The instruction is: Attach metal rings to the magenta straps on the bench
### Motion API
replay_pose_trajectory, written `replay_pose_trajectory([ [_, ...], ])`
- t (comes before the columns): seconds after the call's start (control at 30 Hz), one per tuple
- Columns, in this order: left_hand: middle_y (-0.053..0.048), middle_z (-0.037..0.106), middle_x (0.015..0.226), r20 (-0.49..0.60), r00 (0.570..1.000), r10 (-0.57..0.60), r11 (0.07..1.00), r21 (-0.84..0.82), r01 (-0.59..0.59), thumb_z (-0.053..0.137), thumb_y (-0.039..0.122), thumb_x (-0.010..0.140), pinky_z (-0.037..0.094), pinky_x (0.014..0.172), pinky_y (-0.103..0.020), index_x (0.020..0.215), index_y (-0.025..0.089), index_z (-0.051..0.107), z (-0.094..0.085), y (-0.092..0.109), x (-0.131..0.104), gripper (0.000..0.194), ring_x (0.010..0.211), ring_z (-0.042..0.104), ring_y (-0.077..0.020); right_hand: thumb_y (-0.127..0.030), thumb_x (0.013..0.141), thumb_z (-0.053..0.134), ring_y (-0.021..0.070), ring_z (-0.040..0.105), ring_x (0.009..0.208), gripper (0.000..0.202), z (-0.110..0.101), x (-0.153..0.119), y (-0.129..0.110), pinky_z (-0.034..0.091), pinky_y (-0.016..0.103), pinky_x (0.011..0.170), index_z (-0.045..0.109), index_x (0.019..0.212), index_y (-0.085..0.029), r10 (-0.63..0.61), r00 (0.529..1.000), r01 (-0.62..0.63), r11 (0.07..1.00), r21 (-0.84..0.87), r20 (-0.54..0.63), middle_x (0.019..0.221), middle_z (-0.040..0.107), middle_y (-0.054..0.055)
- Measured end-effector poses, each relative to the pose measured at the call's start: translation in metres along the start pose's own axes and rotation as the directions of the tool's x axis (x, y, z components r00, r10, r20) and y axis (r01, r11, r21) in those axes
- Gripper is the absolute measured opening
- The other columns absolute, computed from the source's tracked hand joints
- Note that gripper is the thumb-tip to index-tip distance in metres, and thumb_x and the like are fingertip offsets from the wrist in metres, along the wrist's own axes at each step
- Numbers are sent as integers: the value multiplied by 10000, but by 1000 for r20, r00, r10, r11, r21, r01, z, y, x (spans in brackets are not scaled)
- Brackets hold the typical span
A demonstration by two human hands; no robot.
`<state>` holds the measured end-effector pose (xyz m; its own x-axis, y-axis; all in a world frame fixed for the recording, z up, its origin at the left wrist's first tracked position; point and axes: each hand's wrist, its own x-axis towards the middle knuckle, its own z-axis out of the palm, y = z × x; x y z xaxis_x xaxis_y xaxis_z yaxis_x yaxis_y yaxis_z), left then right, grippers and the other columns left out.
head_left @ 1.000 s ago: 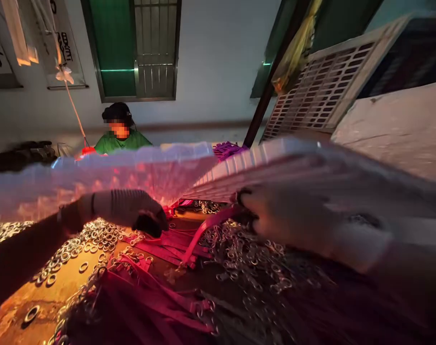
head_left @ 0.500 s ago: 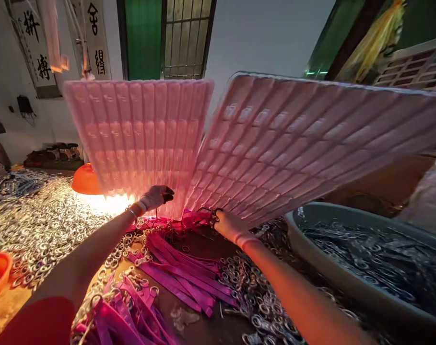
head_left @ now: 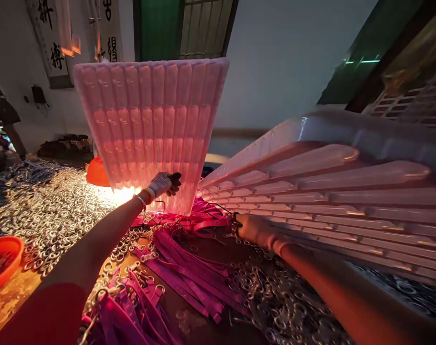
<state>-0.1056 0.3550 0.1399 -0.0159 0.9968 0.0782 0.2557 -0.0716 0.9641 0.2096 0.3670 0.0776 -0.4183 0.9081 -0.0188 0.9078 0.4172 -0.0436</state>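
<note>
My left hand (head_left: 163,184), in a white glove with dark fingertips, reaches in front of an upright translucent pink ribbed plastic panel (head_left: 142,115). Its fingers are slightly apart and nothing shows in them. A thin bent dark wire (head_left: 163,203) stands below that wrist. My right hand (head_left: 253,227) is closed beside the lower edge of a second ribbed plastic panel (head_left: 311,184), which leans low to the right. Something thin and dark shows at its fingers, too small to name. Purple-pink straps (head_left: 192,273) lie between my arms, and more magenta straps (head_left: 212,220) lie under the panels.
Heaps of metal clasps and rings (head_left: 66,206) cover the left side, with more (head_left: 275,292) at front right. A lit orange lamp (head_left: 98,171) glows behind the left panel. An orange basin (head_left: 4,268) sits at far left. Behind stands a wall (head_left: 282,52) with a window.
The right panel has tipped down and to the right, now covering most of the grey tub. My right hand has shifted right. The left panel still stands, with my left hand in front.
</note>
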Motion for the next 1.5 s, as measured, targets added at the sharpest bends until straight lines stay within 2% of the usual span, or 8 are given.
replay_pose_trajectory([
  [0.23, -129, 685, 691, 34, 999, 23, 1000, 5, -23, 446, 630, 889, 464, 500, -259, 845, 60, 643, -2, -4, -4, 604, 505, 622, -140, -254, 759, 639, 167, 601, 718, 109, -43, -14, 17, 350, 229, 605, 700, 817, -185, -100, 985, 110, 992, -65, 141, 808, 721, 39],
  [0.33, -142, 712, 856, 56, 995, 83, 996, 7, -84, 518, 515, 898, 483, 528, -255, 961, 70, 649, 9, 2, -2, 468, 579, 652, -142, -280, 735, 666, 176, 605, 734, 102, -73, -17, 26, 364, 230, 615, 692, 776, -191, -92, 985, 110, 986, -123, 143, 786, 718, 34],
  [0.47, -101, 714, 981, 137, 975, 177, 980, 65, -187, 692, 300, 800, 484, 579, -218, 1113, 137, 667, 25, 15, 2, 353, 748, 676, -145, -297, 756, 638, 193, 615, 812, 165, -126, -17, 37, 395, 243, 683, 676, 883, -198, -8, 999, 18, 977, -212, 49, 905, 725, 48],
  [0.63, -149, 711, 1003, 212, 944, 253, 955, 103, -279, 622, 323, 848, 504, 603, -251, 1118, 100, 674, 29, 31, 7, 354, 725, 674, -150, -340, 858, 487, 256, 610, 885, 364, -167, -7, 36, 379, 303, 674, 618, 1100, -101, 174, 971, -215, 937, -276, -165, 1044, 680, 176],
  [0.73, -175, 716, 950, 189, 973, 135, 987, 61, -149, 544, 403, 895, 509, 592, -291, 1055, 58, 678, 20, 33, 6, 403, 636, 662, -153, -342, 884, 463, 240, 618, 911, 382, -147, 6, 26, 382, 282, 663, 623, 1110, -79, 212, 963, -247, 943, -225, -166, 1079, 673, 189],
  [0.93, -178, 715, 772, 114, 988, -100, 988, 131, 85, 430, 688, 853, 503, 563, -335, 837, 74, 684, -9, 13, 3, 665, 590, 668, -216, -509, 901, 438, 210, 653, 871, 448, -66, 38, 5, 425, 251, 652, 665, 1098, -177, 246, 966, -252, 964, -83, -76, 1050, 709, 109],
  [1.07, -184, 718, 782, 68, 979, -191, 974, 138, 180, 352, 797, 796, 508, 569, -346, 771, 96, 682, -21, -6, 4, 775, 618, 679, -242, -420, 890, 453, 233, 658, 931, 366, -29, 53, 3, 446, 264, 677, 691, 1045, -189, 298, 952, -302, 952, -49, -69, 1071, 710, 105],
  [1.5, -155, 729, 906, -28, 961, -274, 888, 377, 264, 383, 723, 838, 493, 595, -296, 802, 120, 702, -29, -54, 9, 683, 660, 648, -185, -209, 847, 530, 313, 625, 1069, 424, 17, 80, -10, 492, 399, 855, 580, 1265, -155, 327, 942, -334, 935, -119, -74, 1201, 626, 201],
])
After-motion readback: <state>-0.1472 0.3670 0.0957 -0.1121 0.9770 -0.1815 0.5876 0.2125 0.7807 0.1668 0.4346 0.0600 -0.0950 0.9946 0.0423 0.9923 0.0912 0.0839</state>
